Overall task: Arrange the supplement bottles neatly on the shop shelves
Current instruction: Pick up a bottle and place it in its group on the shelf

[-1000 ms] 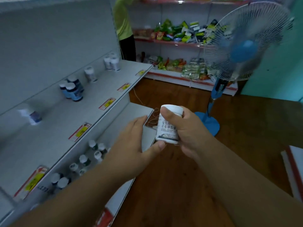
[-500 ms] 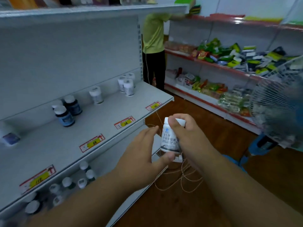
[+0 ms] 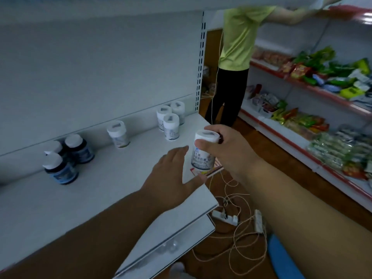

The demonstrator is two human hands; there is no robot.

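So the right hand (image 3: pixel 227 152) is gripping a white supplement bottle (image 3: pixel 203 152) upright, thumb across the cap end, just above the near right corner of the middle shelf (image 3: pixel 112 188), while the left hand (image 3: pixel 173 178) hovers beside it with fingers spread and nothing in it. Looks like the placing step to me: it probably belongs with the three white bottles (image 3: pixel 170 119) at the far right, not the dark bottles (image 3: pixel 66 158) further left. Next move needs a reach toward the back and setting it down label-out without knocking its neighbours.
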